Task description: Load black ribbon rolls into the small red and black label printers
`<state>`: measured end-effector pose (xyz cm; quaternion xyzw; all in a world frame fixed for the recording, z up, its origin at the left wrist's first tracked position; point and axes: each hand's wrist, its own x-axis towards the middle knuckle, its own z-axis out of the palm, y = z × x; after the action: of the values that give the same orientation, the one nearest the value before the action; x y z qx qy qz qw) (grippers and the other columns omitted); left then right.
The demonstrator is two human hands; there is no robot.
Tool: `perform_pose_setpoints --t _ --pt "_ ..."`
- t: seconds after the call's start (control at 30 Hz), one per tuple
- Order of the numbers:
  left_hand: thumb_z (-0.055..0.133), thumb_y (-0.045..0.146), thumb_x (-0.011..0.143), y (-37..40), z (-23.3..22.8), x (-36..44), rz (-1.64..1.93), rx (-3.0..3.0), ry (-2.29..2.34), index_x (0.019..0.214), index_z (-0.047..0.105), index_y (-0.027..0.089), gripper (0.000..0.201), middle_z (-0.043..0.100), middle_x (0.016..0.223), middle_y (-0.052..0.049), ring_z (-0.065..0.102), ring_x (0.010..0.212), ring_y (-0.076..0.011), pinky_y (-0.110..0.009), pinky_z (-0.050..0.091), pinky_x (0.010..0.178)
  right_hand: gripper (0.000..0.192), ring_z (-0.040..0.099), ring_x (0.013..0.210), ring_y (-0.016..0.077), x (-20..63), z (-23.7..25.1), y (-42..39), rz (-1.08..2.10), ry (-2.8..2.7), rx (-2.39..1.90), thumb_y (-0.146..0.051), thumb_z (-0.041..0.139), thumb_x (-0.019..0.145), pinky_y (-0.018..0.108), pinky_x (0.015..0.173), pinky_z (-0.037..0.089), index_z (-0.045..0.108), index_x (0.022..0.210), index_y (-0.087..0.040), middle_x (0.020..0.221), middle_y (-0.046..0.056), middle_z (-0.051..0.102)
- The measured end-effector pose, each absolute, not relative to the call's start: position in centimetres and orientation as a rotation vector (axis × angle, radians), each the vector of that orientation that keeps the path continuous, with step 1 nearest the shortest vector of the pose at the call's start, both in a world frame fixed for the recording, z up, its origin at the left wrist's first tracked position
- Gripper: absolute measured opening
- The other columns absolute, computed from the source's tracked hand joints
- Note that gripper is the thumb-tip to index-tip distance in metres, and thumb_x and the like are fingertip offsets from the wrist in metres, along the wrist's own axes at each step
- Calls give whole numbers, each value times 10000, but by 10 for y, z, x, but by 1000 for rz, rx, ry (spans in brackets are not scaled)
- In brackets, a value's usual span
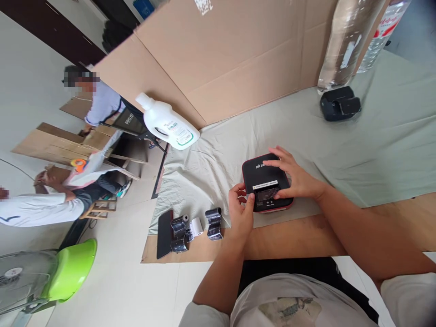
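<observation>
A small black printer with a red lower edge (252, 175) lies on the cloth near the table's front. It has white lettering, a white label strip and a small dark window on top. My left hand (241, 206) holds its left front corner, thumb on the top edge and fingers along the side. Over the right half spreads my right hand (294, 177), fingers stretched apart and thumb touching the window's edge. To the left are a white paper roll (196, 226), several dark wrapped rolls (214, 223) and a dark phone-like slab (165, 234).
A white jug-shaped bottle (173, 125) lies tilted by the cardboard wall (245, 59). At the back right stand clear bottles (340, 50) and a black device (339, 103). Two people sit at the left beyond the table, near a green basin (73, 270) and a fan.
</observation>
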<state>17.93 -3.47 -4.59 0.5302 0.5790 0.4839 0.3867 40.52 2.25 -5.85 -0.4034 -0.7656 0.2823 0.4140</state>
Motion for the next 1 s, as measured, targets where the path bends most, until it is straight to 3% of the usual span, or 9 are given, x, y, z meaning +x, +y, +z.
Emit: perform_pose_setpoints --t 0.1,0.17,0.27,0.4,0.6,0.9,1.0 --pt "677 304 748 -30 -49 180 1227 1126 1361 1131 572 236 403 626 1139 -59 568 1027 -191 -317 459 859 376 264 1507 341 397 -59 20 650 -1835 -1011 -540 753 776 586 1213 266 734 1049 -282 1504 45 494" --pt "658 254 685 -26 -50 180 1220 981 1282 1116 577 229 439 635 1128 -52 573 1046 -194 -313 457 866 227 341 1468 320 394 -61 21 669 -1780 -997 -486 708 830 570 1192 318 728 869 -263 1410 45 582" --pt "639 202 585 -17 -50 180 1208 846 1161 1111 587 226 529 635 1125 -46 581 1029 -196 -301 461 833 242 378 1444 321 392 -64 23 725 -1732 -1001 -478 696 832 584 1173 342 680 761 -247 1356 56 625" --pt "609 160 492 -6 -51 180 1178 799 1067 1136 566 260 653 614 1170 -33 581 1033 -198 -286 466 791 248 381 1444 323 393 -66 25 775 -1744 -1004 -484 700 817 588 1184 322 663 770 -244 1408 69 591" --pt "556 158 489 -5 -54 180 1169 872 1115 1225 487 303 753 556 1304 -27 544 1139 -207 -299 480 845 295 368 1447 323 393 -66 25 798 -1754 -1005 -545 692 809 593 1201 293 676 768 -253 1443 57 559" --pt "589 148 524 -10 -56 183 1226 832 1077 1210 495 289 706 587 1264 -26 576 1055 -186 -275 476 793 344 373 1444 311 390 -65 22 762 -1682 -983 -591 643 843 577 1211 281 681 761 -259 1435 57 570" --pt "603 172 544 -12 -57 183 1220 851 1100 1166 527 273 635 615 1213 -29 584 1046 -192 -281 469 789 423 403 1432 300 389 -69 23 779 -1560 -974 -661 548 877 546 1205 304 708 961 -279 1442 70 561"
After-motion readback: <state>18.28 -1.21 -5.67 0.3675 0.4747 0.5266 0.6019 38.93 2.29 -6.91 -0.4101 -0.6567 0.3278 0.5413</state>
